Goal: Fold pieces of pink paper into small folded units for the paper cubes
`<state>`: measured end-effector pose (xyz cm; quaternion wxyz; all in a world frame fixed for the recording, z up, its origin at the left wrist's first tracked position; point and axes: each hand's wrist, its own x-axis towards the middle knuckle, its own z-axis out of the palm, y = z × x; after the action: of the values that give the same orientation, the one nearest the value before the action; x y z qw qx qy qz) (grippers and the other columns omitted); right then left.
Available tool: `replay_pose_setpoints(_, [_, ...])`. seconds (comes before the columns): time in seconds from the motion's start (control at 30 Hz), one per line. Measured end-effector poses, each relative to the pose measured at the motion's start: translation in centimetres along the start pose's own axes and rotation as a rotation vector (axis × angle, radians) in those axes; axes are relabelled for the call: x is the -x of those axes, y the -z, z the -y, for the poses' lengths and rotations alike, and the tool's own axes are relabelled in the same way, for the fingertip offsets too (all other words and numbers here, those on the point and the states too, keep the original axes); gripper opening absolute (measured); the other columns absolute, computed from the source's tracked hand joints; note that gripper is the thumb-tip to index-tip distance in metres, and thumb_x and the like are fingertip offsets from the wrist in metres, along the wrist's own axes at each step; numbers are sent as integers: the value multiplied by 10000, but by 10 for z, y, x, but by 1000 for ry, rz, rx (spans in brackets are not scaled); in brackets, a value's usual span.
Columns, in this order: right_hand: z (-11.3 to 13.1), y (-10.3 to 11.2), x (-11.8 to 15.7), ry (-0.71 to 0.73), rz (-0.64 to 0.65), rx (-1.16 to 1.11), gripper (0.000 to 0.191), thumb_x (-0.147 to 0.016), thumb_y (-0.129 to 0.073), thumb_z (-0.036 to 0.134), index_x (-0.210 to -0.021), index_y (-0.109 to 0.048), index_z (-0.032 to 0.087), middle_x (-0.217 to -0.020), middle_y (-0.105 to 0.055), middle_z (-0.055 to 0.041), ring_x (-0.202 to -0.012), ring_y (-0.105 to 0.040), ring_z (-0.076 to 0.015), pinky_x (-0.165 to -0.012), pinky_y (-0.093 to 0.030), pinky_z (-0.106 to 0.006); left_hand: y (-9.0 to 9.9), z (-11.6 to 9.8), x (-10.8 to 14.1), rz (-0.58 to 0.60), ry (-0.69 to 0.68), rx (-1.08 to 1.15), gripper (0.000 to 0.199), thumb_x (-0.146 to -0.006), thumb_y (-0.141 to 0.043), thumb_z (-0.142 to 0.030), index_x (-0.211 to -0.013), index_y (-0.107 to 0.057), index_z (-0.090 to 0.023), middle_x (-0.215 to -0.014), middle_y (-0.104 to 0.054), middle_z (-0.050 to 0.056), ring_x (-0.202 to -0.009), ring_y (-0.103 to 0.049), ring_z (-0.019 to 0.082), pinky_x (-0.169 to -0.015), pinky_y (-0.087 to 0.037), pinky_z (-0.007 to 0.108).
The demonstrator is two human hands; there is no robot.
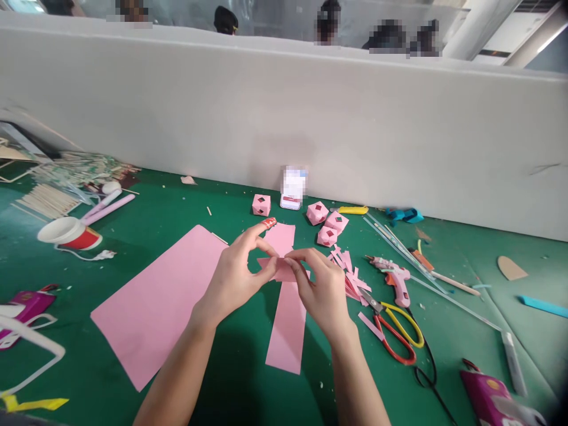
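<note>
My left hand (237, 272) and my right hand (322, 284) pinch a small piece of pink paper (284, 272) between thumbs and forefingers, raised above the table. A red wrapping covers one fingertip of the left hand. Beneath the held piece lies a pink paper strip (286, 337), with another pink piece (283, 235) just beyond it. A large pink sheet (164, 302) rests left of my left hand. Folded pink paper boxes with diamond-shaped holes stand farther back, one box (261, 205) alone and a cluster (327, 236) to the right.
A phone (293, 188) leans against the grey partition (284, 106). Right of my hands are paper scraps (350, 275), scissors (394, 331) and a pink glue gun (394, 278) with a black cord. At left are a paper cup (71, 233) on its side and wooden sticks (48, 200).
</note>
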<state>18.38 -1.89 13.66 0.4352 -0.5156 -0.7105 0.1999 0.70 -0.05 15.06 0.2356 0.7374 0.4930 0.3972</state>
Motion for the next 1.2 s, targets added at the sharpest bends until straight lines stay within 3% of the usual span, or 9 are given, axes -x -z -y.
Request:
replay_pose_setpoints(0.2, [2,18,0,-6,-82,14,161,-997,-561,210,-929,-700,254,-904,-774,-18,-817,-716,-200,-728,-522,-311,8,1,1,-16,49,-8,535,-885,-641,-145,-1380,-546,-326,-951,-742,-8,-1080,-693,235,-774,-589,330])
replay_pose_setpoints(0.33, [-7,29,-1,-127,-281,-18,117,-970,-632,305,-912,-715,247,-875,-761,-28,-786,-702,-207,-717,-533,-325,18,10,-3,-158,64,-48,433,-871,-621,-114,-1274,-615,-272,-1021,-748,0,-970,-714,198,-956,-563,394])
replay_pose_setpoints(0.43, [-11,32,-3,-228,-351,-175,148,-934,-683,375,-919,-721,233,-845,-739,-33,-710,-676,-188,-636,-532,-304,24,13,-4,-151,82,-7,386,-912,-635,-176,-1286,-602,-269,-1016,-754,5,-1024,-714,206,-1006,-544,405])
replay_pose_setpoints(0.53, [-8,28,-6,-284,-330,-316,191,-921,-689,414,-913,-712,225,-800,-707,-29,-611,-629,-159,-541,-515,-280,27,10,-1,26,44,13,410,-933,-659,-243,-1333,-588,-302,-1135,-748,25,-1207,-660,239,-1020,-538,411])
replay_pose_setpoints(0.67, [-1,19,-7,-313,-310,-405,210,-934,-666,431,-930,-682,222,-762,-675,-18,-594,-607,-145,-507,-503,-258,24,5,1,246,95,97,580,-905,-701,-260,-1439,-502,-365,-1283,-710,29,-1257,-634,251,-819,-607,329])
replay_pose_setpoints(0.83, [0,0,-5,-319,-135,-488,228,-954,-644,396,-1118,-623,238,-709,-652,20,-591,-594,-140,-534,-499,-252,17,6,1,129,152,165,605,-909,-653,-180,-1456,-483,-375,-1259,-728,32,-1214,-666,240,-849,-600,327])
replay_pose_setpoints(1.0, [5,-13,-2,-189,1,-281,227,-990,-584,312,-1205,-641,267,-1119,-733,-72,-980,-699,-216,-812,-583,-350,13,9,-2,42,130,279,452,-969,-601,-272,-1413,-516,-289,-1231,-740,73,-1168,-692,236,-993,-559,386])
replay_pose_setpoints(1.1, [9,-14,0,-48,10,-126,298,-973,-615,325,-1269,-621,292,-1373,-621,-98,-1297,-567,-286,-1035,-520,-473,11,11,-3,13,144,235,474,-944,-616,-242,-1406,-514,-277,-1192,-750,59,-1148,-698,231,-983,-557,371])
replay_pose_setpoints(1.2, [14,-15,2,58,84,-67,548,-882,-735,424,-1377,-539,296,-1457,-549,-119,-1382,-483,-331,-1091,-480,-539,9,12,-5,-31,155,106,530,-901,-639,-201,-1411,-516,-277,-1107,-761,30,-1015,-730,218,-877,-575,342])
